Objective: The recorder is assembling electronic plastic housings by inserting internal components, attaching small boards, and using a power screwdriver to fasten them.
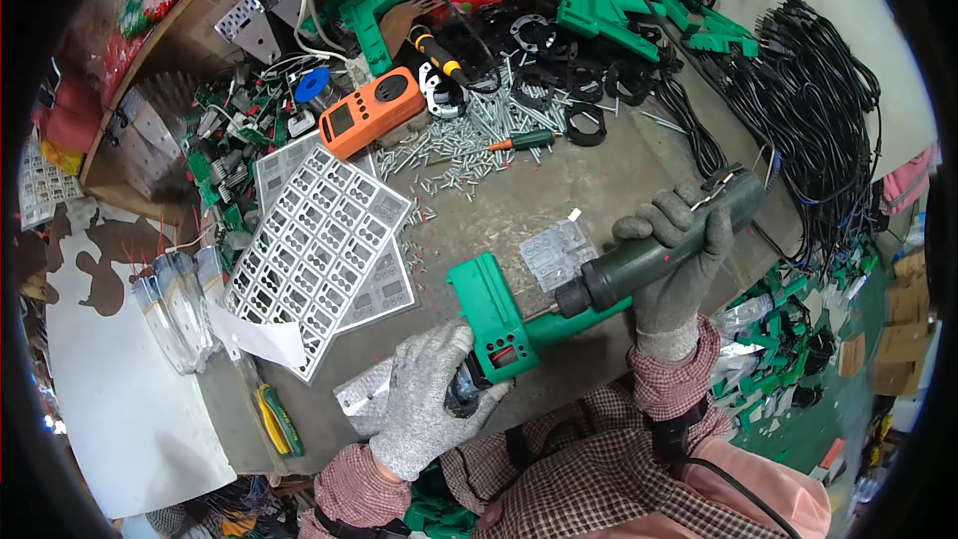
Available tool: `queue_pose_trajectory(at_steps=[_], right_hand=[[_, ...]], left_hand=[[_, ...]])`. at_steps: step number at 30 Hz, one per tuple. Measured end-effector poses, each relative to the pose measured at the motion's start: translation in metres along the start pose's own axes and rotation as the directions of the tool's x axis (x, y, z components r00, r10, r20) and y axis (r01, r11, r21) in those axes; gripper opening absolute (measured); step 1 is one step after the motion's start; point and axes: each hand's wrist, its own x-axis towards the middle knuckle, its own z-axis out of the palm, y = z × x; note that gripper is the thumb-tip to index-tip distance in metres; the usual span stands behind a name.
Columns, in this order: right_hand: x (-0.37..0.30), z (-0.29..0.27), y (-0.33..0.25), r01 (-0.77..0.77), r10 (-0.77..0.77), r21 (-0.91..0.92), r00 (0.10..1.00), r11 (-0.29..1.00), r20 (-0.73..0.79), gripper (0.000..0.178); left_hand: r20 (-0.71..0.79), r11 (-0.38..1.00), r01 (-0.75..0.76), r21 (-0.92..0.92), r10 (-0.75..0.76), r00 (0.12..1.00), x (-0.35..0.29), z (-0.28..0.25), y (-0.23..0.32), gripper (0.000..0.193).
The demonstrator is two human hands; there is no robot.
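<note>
Over the bench, left hand grips the green housing; right hand (gloved too!) clutches a dark power screwdriver.

Grey workbench with scattered silver screws, patterned sheets, clear plastic and a yellow-and-green-handled tool

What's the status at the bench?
Left hand holding green housing. Right hand gripping dark power driver, bit at housing's side. Loose screws lie beyond, apart from both hands.
</note>
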Motion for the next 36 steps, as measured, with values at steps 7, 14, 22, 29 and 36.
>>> queue_pose_trajectory(at_steps=[7,14,22,29,36], right_hand=[[0.007,0.009,0.002,-0.046,0.042,0.033,0.992,0.998,0.118,0.033],[0.009,0.016,0.011,-0.015,0.008,-0.084,0.997,0.996,-0.082,0.033],[-0.010,0.000,-0.012,-0.012,0.000,0.076,0.988,0.997,0.153,0.034],[-0.009,0.001,-0.010,0.028,-0.029,0.014,0.997,1.000,0.067,0.035],[-0.012,0.004,0.018,0.007,-0.007,0.035,1.000,0.999,-0.014,0.038]], left_hand=[[0.100,0.998,0.057,-0.009,-0.055,0.993,0.006,-0.007,0.003,0.066],[0.049,0.998,0.070,0.002,-0.070,0.996,0.001,-0.002,-0.006,0.072],[0.202,0.872,-0.280,0.402,0.213,0.956,-0.025,-0.019,-0.016,0.059],[0.143,0.900,-0.243,0.362,0.204,0.968,-0.021,-0.009,-0.011,0.053],[0.119,0.931,-0.166,0.324,0.134,0.984,-0.029,-0.022,0.000,0.053]])
